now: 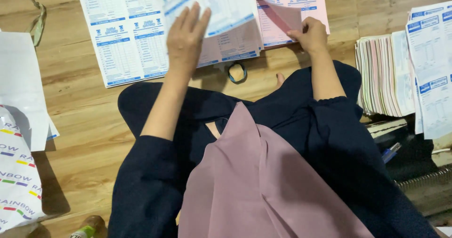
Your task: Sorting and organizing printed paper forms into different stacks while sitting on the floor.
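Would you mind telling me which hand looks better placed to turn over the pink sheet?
Probably the right hand: its fingers already pinch the lifted corner of the pink sheet. The left hand lies flat and open on the white forms, away from the pink one.

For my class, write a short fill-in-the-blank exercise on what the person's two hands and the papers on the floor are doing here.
1. The left hand lies flat on a white sheet printed in ____.
2. The right hand lifts the corner of a ____ sheet.
3. The papers lie on a ____ floor.
4. A thick stack of forms sits on the person's ____ side.

Missing words: blue; pink; wooden; right
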